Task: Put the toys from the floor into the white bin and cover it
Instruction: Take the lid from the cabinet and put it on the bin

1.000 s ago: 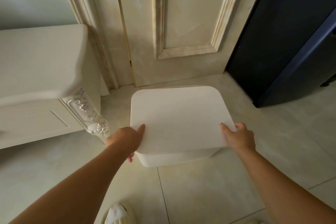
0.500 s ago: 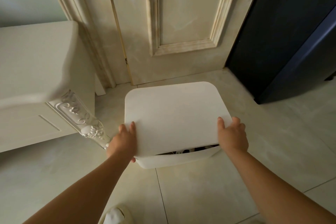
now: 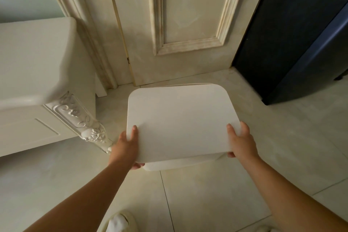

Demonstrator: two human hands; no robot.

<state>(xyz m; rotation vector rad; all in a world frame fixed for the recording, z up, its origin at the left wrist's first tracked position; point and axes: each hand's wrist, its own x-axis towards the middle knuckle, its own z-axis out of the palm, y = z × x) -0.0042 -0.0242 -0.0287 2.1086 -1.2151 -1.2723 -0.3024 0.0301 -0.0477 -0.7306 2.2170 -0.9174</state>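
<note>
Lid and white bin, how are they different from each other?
The lid is a thin flat panel; the bin is a box with walls. The lid is gripped by the left hand and the right hand, thumbs on top; the bin stands on the floor. The lid shows almost whole; the bin is mostly hidden under it. Both are white with rounded corners.

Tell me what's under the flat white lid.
A white plastic bin, only its near rim showing below the flat white lid. Its inside is covered, so contents cannot be seen.
</note>
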